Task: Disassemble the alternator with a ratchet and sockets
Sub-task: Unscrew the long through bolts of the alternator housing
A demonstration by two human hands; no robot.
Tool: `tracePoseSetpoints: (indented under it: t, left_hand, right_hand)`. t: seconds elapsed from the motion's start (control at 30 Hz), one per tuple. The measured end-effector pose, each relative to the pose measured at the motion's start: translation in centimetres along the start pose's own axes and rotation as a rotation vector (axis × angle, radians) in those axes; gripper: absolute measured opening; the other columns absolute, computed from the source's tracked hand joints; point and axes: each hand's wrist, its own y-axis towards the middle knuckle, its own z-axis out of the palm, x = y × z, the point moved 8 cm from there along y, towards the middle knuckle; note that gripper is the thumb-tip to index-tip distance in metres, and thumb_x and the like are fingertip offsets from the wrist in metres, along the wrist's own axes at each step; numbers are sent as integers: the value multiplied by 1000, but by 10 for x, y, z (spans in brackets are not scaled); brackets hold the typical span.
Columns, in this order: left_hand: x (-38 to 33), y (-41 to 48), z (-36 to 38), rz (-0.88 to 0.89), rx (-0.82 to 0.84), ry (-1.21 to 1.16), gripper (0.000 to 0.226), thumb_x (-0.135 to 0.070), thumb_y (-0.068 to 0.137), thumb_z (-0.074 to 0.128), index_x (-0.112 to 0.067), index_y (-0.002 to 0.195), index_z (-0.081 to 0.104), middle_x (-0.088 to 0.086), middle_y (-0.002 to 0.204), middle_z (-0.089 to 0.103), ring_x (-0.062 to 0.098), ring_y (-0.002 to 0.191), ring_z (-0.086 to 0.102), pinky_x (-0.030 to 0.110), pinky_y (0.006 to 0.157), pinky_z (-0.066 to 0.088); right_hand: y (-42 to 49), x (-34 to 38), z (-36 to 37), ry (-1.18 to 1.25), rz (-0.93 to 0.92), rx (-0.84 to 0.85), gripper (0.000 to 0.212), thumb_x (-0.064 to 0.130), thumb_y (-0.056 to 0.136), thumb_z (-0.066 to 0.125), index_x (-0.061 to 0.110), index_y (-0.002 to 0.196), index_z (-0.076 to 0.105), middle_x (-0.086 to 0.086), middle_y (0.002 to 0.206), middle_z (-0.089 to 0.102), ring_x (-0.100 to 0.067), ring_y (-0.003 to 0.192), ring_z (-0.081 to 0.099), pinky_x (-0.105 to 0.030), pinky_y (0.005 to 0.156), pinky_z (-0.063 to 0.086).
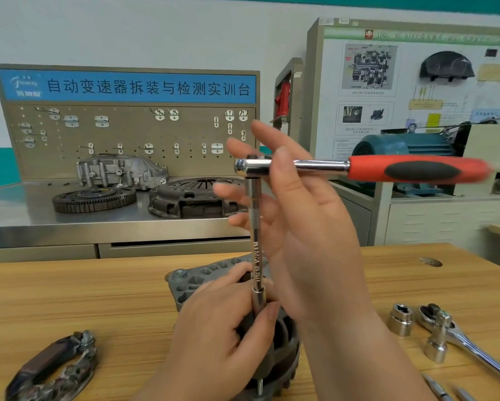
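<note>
In the head view, the left hand is gripping the alternator, which is sitting on the wooden counter. Its fingers are curling over the dark upper part, and the thumb is pressing just beside the foot of the extension bar. The bar is standing upright from between those fingers and rising to the head of the ratchet. The right hand is hovering beside the bar with its fingers straight and spread wide. One finger is crossing in front of the ratchet's chrome shaft, and the red handle is sticking out level to the right of them. Whether the palm is touching the bar cannot be told. Well to the right of both hands, a loose socket and a second ratchet are lying on the counter.
</note>
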Motion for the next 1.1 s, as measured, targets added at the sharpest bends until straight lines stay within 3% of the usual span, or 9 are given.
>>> tracePoseSetpoints:
  t: [0.1, 0.23, 0.33, 0.5, 0.57, 0.67, 0.83, 0.97, 1.1]
  left_hand:
    - [0, -1, 1, 1, 9, 27, 33, -31, 88, 47, -49, 67, 29, -38, 77, 45, -17, 74, 44, 18, 57, 28]
    - [3, -3, 1, -24, 17, -4, 29, -38, 91, 43, -31, 65, 32, -17, 69, 45, -10, 70, 44, 12, 57, 28]
    - [2, -3, 2, -28, 30, -24, 28, -35, 91, 43, -25, 64, 40, -10, 67, 48, -8, 72, 47, 17, 59, 32]
    - [2, 0, 0, -52, 15, 7, 26, -34, 88, 46, -48, 67, 38, -24, 70, 45, -6, 66, 45, 17, 57, 28]
    - [2, 0, 0, -60, 29, 25, 25, -35, 88, 44, -46, 67, 40, -27, 70, 43, -8, 65, 44, 14, 56, 26]
    - [4, -2, 1, -75, 33, 7, 29, -40, 92, 41, -26, 66, 40, -20, 68, 43, -4, 63, 44, 16, 55, 27]
    - [0, -2, 1, -29, 45, -49, 28, -33, 90, 43, -24, 64, 44, -16, 70, 48, -7, 75, 48, 25, 57, 34]
    - [2, -2, 0, -53, 25, -4, 24, -34, 88, 45, -47, 69, 39, -16, 69, 49, -2, 68, 50, 19, 57, 35]
    - [7, -4, 2, -91, 34, 17, 24, -35, 87, 44, -26, 65, 43, -13, 66, 45, 1, 61, 45, 16, 54, 29]
  right_hand:
    - [-1, 7, 0, -97, -93, -11, 24, 28, 91, 53, 37, 108, 68, 11, 113, 71, -13, 94, 69, -23, 71, 50]
    - [0, -4, 4, 98, 52, 37, 29, 44, 92, 45, 33, 114, 62, 7, 120, 69, -19, 84, 72, -25, 68, 52]
    - [0, -11, 6, 190, 154, 46, 45, 51, 86, 40, 25, 118, 57, 2, 106, 74, -19, 75, 72, -24, 64, 52]
    - [-1, 3, 3, -45, -46, 10, 22, 32, 92, 52, 35, 108, 67, 7, 115, 71, -13, 89, 69, -23, 68, 52]
    - [-2, 6, 6, -92, -93, 32, 23, 29, 91, 56, 39, 108, 67, 11, 122, 67, -11, 94, 69, -22, 70, 51]
    - [-1, 0, 8, 19, -22, 52, 24, 35, 93, 49, 37, 112, 64, 10, 125, 66, -17, 88, 72, -23, 69, 52]
    - [0, -12, 3, 192, 151, 35, 47, 52, 87, 40, 25, 121, 57, 2, 107, 74, -19, 74, 72, -25, 63, 52]
    - [0, 2, 1, -36, -28, 3, 22, 38, 92, 54, 36, 110, 67, 8, 112, 71, -14, 89, 69, -23, 66, 52]
    - [-2, 5, 9, -147, -97, 43, 27, 40, 89, 60, 39, 115, 64, 13, 113, 69, -16, 101, 69, -35, 84, 55]
